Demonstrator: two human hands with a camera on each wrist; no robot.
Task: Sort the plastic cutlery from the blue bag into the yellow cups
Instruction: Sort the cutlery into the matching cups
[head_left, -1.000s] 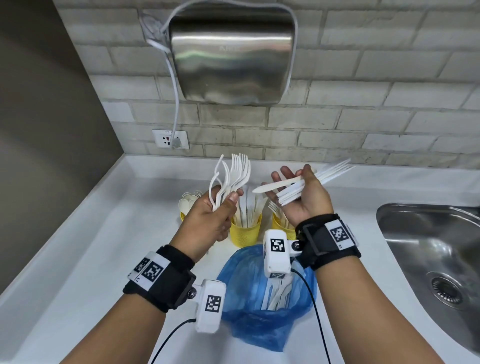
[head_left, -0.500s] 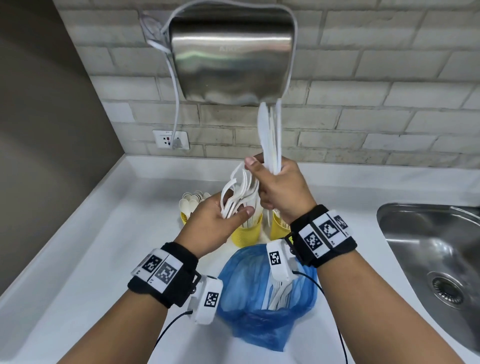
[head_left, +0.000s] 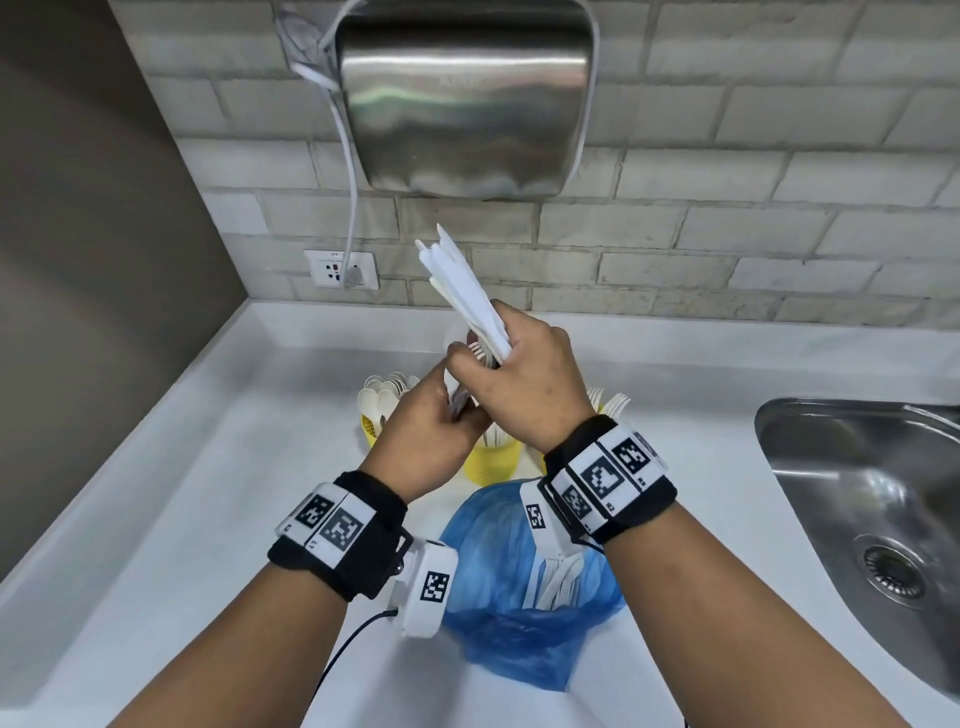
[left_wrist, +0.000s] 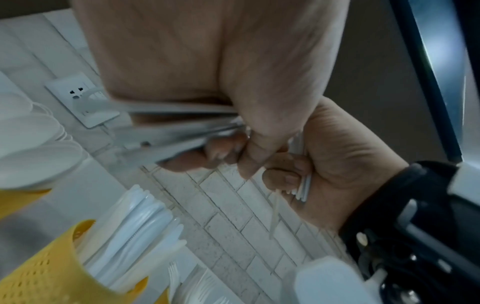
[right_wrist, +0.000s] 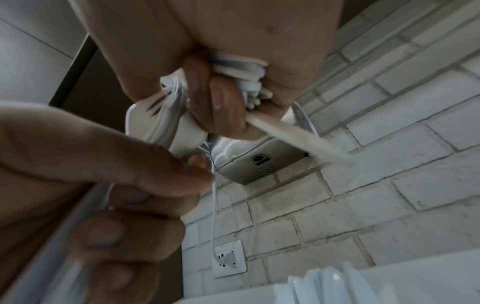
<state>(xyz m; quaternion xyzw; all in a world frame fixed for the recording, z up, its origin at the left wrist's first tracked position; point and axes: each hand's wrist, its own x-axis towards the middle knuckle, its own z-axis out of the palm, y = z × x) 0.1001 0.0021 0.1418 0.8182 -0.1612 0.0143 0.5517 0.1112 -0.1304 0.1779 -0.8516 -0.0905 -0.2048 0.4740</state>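
Nearest the viewer, at 6 o'clock on the counter (head_left: 171, 499), the blue bag (head_left: 498, 566) stands open with white cutlery handles (head_left: 558, 582) upright inside it. Above the bag, both hands meet. The right hand (head_left: 524, 384) is clenched round a bundle of knives (head_left: 462, 283), whose tips point toward 11 o'clock. The left hand (head_left: 431, 441), just below and touching the right, has its fingers curled round a second white bundle (left_wrist: 182, 127); motion blur makes these pieces hard to identify, though they are probably forks. Behind the hands stand the yellow cups: the left cup (head_left: 370, 428), at 9 o'clock from the hands, holds spoons (head_left: 382, 392); the middle cup (head_left: 493, 460) holds knives, as the left wrist view shows; the right cup is mostly hidden by the right wrist, with fork tines (head_left: 613, 402) rising from it. The sink (head_left: 852, 478) lies at 3 o'clock. Farthest back, on the brick wall, a socket (head_left: 343, 270) sits at 10 o'clock and a steel hand dryer (head_left: 462, 98) at 12 o'clock.
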